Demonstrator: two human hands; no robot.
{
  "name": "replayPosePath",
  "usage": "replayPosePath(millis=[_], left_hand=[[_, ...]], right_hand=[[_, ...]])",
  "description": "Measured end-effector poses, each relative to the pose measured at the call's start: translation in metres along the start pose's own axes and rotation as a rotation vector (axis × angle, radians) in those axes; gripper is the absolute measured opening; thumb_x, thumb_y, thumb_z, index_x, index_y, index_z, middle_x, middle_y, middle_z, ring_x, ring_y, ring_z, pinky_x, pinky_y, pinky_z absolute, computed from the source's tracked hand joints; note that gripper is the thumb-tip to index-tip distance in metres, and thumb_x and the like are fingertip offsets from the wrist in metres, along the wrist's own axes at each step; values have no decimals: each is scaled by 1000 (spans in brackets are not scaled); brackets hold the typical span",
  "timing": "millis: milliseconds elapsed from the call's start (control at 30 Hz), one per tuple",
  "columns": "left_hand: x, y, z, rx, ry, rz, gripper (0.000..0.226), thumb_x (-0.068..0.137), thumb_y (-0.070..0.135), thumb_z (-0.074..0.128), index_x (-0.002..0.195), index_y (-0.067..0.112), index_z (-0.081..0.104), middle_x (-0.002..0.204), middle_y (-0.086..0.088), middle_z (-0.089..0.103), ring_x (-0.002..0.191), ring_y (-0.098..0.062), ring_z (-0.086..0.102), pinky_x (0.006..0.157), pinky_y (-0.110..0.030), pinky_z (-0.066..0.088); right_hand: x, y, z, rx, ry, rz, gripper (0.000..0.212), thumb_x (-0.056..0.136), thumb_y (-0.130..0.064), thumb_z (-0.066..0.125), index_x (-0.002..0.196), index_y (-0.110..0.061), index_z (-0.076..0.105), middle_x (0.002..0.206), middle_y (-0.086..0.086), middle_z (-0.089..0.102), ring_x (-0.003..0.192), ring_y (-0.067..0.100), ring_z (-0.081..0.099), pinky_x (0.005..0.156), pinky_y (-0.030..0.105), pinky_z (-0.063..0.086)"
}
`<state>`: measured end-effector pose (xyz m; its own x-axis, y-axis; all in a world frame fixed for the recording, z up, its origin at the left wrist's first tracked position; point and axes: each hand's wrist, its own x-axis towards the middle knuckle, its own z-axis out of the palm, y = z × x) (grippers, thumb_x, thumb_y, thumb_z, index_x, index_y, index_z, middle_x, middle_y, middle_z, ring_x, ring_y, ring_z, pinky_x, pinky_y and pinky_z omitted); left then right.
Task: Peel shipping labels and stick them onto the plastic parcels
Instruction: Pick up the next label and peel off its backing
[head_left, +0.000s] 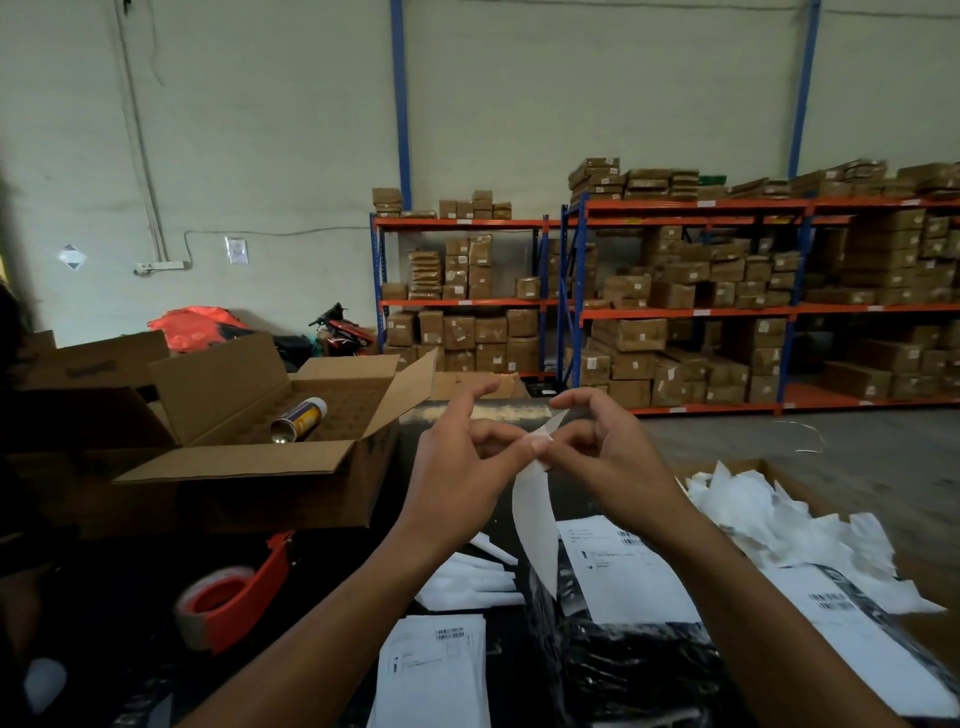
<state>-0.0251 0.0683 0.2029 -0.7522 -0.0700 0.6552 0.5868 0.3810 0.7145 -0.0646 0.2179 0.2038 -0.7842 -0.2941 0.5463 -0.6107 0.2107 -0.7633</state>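
Observation:
Both my hands are raised in front of me, pinching the top corner of a white shipping label (535, 514) that hangs down curved between them. My left hand (462, 467) grips it with thumb and forefinger; my right hand (608, 457) pinches the same corner, where a thin layer splits away upward. Below lies a black plastic parcel (639, 660) with a printed label (623, 571) stuck on it. A second labelled black parcel (857, 639) lies at the right. A stack of unpeeled labels (434, 670) sits at the bottom centre.
An open cardboard box (260, 447) with a spray can (298, 420) stands at the left. An orange tape dispenser (234, 597) lies in front of it. A box of crumpled white backing papers (779, 519) is at the right. Shelves of cartons (675, 291) line the back.

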Motion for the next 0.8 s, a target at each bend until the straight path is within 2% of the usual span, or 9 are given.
replayPosePath(millis=[67,133,233,300,400,467,600,700,800], left_hand=[[2,-4,-3,50,25,-7,53,82,14,71,128,24,47,74,11,73,79,9,66,72,-2,46],[7,-11,-10,84,74,-38,51,84,14,69,130,22,47,76,9,74,84,6,67,83,-11,49],[19,-25,-28,57,183,-156,44,85,20,68,124,27,51,88,6,75,101,-6,64,101,-43,47],[27,-37,-43,28,246,-247,34,86,19,67,115,30,55,103,-1,73,109,-14,62,102,-49,45],[34,-52,-64,-112,333,-386,43,85,14,68,124,21,51,110,-8,68,104,-19,64,88,-40,55],[36,-61,-76,-211,413,-465,46,84,10,69,127,15,51,98,-1,65,98,-18,64,76,-31,56],[36,-79,-100,-336,502,-589,53,84,9,69,132,10,48,104,-7,66,90,-19,67,78,-33,56],[32,-89,-120,-385,549,-625,52,85,7,68,133,9,47,101,-6,65,83,-17,67,70,-31,57],[25,-95,-139,-379,596,-645,47,86,5,67,129,10,49,112,-10,65,83,-18,68,54,-24,55]], right_hand=[[1,0,2,-52,-4,-1,34,81,-20,69,103,-34,47,73,2,72,75,9,68,70,21,53],[3,3,0,-110,24,13,35,82,-16,69,103,-33,47,70,-2,71,73,5,67,65,17,49],[4,8,-10,-154,78,74,33,82,-15,69,106,-26,49,72,-3,69,77,7,65,71,25,48],[3,11,-17,-141,97,126,33,83,-14,68,108,-22,49,76,0,70,80,12,66,73,33,52],[1,15,-26,-147,122,191,35,84,-13,67,113,-18,48,82,1,70,79,15,67,61,28,53],[-1,20,-29,-146,166,226,37,84,-12,66,117,-15,48,81,1,68,78,13,65,58,23,46],[0,28,-32,-171,218,315,39,85,-12,65,121,-13,47,98,7,65,85,20,62,57,24,42],[8,32,-32,-279,265,348,39,86,-12,63,122,-12,48,113,12,61,92,23,59,67,30,48],[22,32,-30,-446,306,341,38,88,-11,61,123,-10,48,119,14,60,97,24,55,81,40,48]])
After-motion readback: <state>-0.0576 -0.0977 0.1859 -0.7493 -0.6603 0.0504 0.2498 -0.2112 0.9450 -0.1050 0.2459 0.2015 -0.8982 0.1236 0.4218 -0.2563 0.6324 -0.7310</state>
